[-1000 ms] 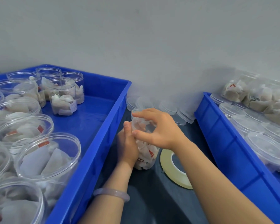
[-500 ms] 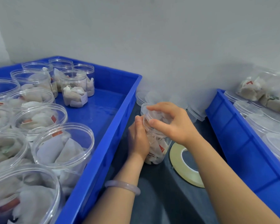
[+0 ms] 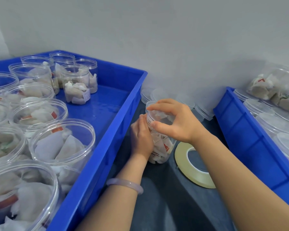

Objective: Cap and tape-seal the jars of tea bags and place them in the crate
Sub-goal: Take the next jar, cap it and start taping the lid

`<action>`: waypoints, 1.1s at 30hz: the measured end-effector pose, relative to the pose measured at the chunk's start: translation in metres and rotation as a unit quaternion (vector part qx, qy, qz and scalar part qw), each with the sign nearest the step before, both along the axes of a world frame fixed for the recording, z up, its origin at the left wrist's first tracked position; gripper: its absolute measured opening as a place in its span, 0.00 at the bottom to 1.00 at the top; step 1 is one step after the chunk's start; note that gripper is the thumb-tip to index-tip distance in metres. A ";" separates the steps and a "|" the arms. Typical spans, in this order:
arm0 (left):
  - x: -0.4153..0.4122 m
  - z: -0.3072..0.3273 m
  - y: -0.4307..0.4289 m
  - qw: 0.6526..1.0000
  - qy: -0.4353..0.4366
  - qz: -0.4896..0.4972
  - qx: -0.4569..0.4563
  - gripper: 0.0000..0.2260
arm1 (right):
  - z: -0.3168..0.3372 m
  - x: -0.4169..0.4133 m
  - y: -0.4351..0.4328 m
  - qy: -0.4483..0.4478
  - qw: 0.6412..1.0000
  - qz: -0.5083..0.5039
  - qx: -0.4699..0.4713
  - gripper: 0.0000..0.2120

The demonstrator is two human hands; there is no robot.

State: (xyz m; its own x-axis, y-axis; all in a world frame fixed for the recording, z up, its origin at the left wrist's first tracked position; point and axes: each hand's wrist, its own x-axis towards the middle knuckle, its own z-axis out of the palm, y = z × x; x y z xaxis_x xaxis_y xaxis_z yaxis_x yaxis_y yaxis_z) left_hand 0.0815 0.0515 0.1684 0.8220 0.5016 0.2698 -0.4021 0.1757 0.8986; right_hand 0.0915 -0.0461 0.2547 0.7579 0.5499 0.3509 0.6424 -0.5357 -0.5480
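Jar (image 3: 160,147) of tea bags stands upright on dark surface between two blue crates; left hand (image 3: 141,139) wraps round its side, right hand (image 3: 173,120) curls fingers and thumb over clear lid (image 3: 154,114) on top. Tape roll (image 3: 193,165) lies flat just right of jar. Left crate (image 3: 107,139) holds uncapped jars; loose lids (image 3: 157,95) line wall

- Soft, even, fairly bright light; faint shadow on the wall (image 3: 240,67) behind the right crate (image 3: 244,130).
- Wide-angle bending at the edges.
- Nearest open jars (image 3: 23,197), lower left, look blurred.
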 end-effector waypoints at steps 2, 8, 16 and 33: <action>0.000 0.000 0.000 1.000 -0.004 0.006 0.007 0.21 | -0.001 -0.001 0.001 -0.014 1.000 -0.001 -0.014 0.17; 0.000 0.000 0.002 1.000 -0.006 -0.001 0.017 0.21 | -0.005 -0.001 0.003 -0.007 0.999 -0.030 -0.018 0.16; -0.003 0.004 -0.001 1.000 -0.003 0.021 0.015 0.25 | -0.016 -0.010 0.015 -0.032 0.986 -0.164 0.002 0.16; -0.001 0.000 -0.003 0.999 -0.027 -0.001 0.017 0.22 | 0.003 -0.026 0.030 0.072 0.931 -0.333 -0.131 0.31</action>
